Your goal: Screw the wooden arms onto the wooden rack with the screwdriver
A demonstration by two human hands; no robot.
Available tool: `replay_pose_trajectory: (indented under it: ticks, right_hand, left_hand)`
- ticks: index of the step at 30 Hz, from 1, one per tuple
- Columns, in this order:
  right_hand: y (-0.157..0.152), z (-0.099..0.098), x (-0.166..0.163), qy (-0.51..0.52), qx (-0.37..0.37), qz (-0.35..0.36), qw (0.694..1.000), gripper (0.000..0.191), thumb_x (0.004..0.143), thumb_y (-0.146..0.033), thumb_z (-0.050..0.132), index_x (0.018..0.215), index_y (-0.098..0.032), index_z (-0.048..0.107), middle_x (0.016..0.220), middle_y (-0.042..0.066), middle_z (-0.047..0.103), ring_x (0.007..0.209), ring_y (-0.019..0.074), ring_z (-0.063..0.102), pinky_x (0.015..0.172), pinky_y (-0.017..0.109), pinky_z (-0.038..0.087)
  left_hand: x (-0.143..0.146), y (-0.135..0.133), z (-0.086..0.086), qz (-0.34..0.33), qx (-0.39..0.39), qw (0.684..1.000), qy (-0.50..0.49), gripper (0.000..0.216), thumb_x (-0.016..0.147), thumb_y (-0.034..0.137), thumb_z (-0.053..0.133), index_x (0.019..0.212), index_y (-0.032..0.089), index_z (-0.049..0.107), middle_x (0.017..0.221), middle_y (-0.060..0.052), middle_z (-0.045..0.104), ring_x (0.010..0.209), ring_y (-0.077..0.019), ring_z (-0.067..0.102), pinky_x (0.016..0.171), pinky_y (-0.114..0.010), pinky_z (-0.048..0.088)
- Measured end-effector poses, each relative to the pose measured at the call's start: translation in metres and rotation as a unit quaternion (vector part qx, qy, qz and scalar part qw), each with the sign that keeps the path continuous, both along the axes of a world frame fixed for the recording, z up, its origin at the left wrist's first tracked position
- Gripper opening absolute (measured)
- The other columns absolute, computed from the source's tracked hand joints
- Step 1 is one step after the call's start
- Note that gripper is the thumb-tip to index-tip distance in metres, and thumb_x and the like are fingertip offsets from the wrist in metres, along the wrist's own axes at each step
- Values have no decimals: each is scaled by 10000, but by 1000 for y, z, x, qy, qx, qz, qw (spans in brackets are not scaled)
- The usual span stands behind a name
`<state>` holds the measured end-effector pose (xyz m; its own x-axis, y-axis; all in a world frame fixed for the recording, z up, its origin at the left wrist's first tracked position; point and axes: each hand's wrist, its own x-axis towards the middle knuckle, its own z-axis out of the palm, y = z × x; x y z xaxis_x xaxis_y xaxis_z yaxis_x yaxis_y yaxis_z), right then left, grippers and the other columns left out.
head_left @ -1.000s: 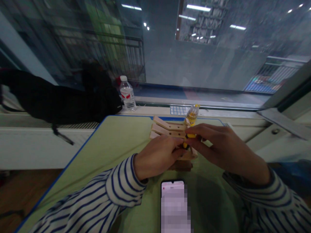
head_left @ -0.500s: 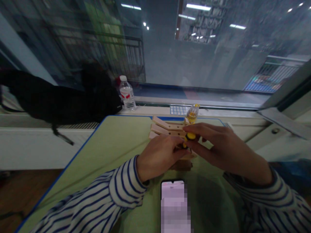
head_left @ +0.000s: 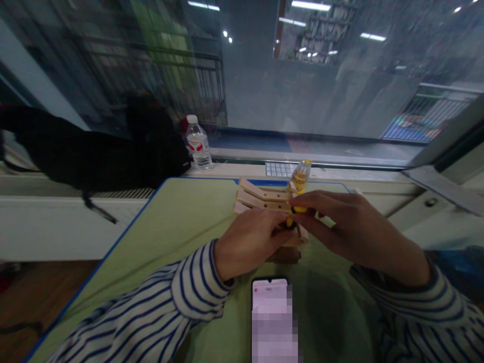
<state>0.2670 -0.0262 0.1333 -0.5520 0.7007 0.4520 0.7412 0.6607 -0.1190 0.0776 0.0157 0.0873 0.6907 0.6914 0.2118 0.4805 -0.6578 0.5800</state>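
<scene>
Over the wooden assembly, made of pale bent slats with drilled holes, both my hands meet at its right side. The fingers of my right hand pinch the yellow top of what looks like a small yellow-and-black screwdriver. My left hand is closed around its lower yellow and black part, against the wood; its tip is hidden. Below my left hand shows a darker wooden piece of the assembly, partly covered.
A phone with a lit screen lies on the green table near me. Behind the assembly stands a clear bottle with yellow. A water bottle and a black bag rest on the sill by the window.
My right fingers have turned slightly with the yellow top, which now lies more sideways. My left hand keeps nearly the same place. The whole view has shifted a little.
</scene>
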Motion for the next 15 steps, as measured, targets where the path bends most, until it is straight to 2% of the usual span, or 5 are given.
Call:
replay_pose_trajectory:
  ticks: [5,15]
  right_hand:
    - [0,0,0,-3,2,-10,1000,203,931,-275,520,1086,-179,610,950,63,717,730,164,667,660,289,494]
    - [1,1,-2,10,-4,-6,1000,144,918,-249,543,1022,-180,613,861,30,701,695,149,648,630,275,468]
  left_hand:
    - [0,0,1,-4,-9,1000,2,191,878,316,553,995,223,673,988,-33,699,941,-213,637,833,-313,477]
    - [2,-1,-1,2,-7,1000,17,200,887,285,518,996,219,673,934,-29,692,825,-182,628,723,-287,466]
